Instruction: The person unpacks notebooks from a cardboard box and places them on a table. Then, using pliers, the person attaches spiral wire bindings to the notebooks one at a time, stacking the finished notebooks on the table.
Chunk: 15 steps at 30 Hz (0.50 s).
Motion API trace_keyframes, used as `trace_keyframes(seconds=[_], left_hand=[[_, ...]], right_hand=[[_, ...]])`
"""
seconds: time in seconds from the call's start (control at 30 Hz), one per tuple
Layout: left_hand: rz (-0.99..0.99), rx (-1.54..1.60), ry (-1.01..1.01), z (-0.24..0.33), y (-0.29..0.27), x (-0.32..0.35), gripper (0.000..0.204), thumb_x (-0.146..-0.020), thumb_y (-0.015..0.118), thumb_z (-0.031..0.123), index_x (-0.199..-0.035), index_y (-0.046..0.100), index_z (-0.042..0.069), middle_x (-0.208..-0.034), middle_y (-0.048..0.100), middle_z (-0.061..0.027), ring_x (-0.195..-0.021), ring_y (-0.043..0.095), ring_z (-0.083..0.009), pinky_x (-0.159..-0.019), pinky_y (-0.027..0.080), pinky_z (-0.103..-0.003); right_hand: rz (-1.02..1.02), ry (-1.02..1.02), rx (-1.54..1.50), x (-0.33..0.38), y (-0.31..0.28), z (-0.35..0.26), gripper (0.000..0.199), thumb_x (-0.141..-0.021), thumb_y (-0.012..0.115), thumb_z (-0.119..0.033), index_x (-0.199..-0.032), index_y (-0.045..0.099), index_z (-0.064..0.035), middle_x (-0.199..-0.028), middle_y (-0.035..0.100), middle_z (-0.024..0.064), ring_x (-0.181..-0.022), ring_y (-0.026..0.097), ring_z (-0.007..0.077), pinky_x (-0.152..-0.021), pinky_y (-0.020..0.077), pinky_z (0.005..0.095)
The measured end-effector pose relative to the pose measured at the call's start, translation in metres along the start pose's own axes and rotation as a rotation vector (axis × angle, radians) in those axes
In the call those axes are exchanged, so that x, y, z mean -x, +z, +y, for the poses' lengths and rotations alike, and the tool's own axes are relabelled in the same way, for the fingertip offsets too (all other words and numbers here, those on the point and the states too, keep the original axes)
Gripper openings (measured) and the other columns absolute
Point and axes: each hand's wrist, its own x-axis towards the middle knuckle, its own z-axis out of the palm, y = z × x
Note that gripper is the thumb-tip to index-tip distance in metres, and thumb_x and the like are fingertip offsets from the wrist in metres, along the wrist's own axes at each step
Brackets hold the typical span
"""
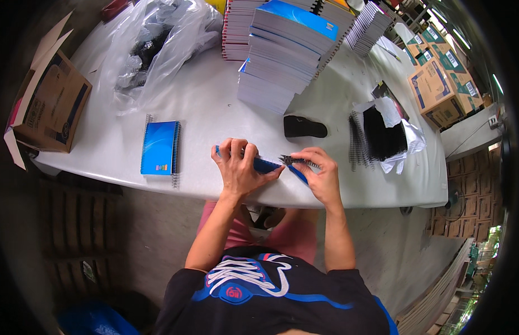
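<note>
As the person's forearms reached over the near edge of the white-covered table (206, 120), the left hand (237, 167) was curled over a blue notebook (266, 166), pressing it near that edge. The right hand (320, 170) was pinched narrow around dark-tipped pliers (286, 160) with a blue handle, their tips just beside the notebook's right end; I could not tell whether they touched it. Well to the left, a second blue notebook (160, 148) lay flat, wire coil ends jutting past its spine. Beyond the hands lay a black oblong pouch-like item (305, 127), and to its right a bundle of black coils (384, 133) on crumpled white paper. Farther back stood a tall stack of books (282, 64), with a clear plastic bag (175, 53) to its left. Cartons (438, 84) were piled at the far right.
</note>
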Motion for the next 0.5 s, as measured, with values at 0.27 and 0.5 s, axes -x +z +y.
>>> trace_keyframes(seconds=[0.27, 0.5], left_hand=[[-0.063, 0.009, -0.027, -0.002, 0.001, 0.001, 0.06, -0.051, 0.079, 0.057, -0.076, 0.051, 0.012, -0.088, 0.045, -0.0052, -0.096, 0.041, -0.0271, -0.085, 0.027, -0.046], [-0.024, 0.108, -0.003, -0.009, -0.003, 0.006, 0.067, -0.051, 0.072, 0.067, -0.087, 0.057, 0.013, -0.092, 0.048, -0.0054, -0.1, 0.043, -0.027, -0.089, 0.029, -0.049]], right_hand=[[-0.495, 0.341, -0.265, -0.007, -0.016, 0.01, 0.028, -0.084, 0.066, -0.012, -0.111, 0.064, -0.0061, -0.086, 0.06, 0.0051, -0.069, 0.055, 0.0123, -0.064, 0.0444, 0.0249], [-0.261, 0.004, -0.006, -0.005, -0.011, -0.019, 0.033, -0.086, 0.064, -0.012, -0.118, 0.057, -0.0043, -0.087, 0.059, 0.0053, -0.064, 0.055, 0.0124, -0.062, 0.0457, 0.0249]])
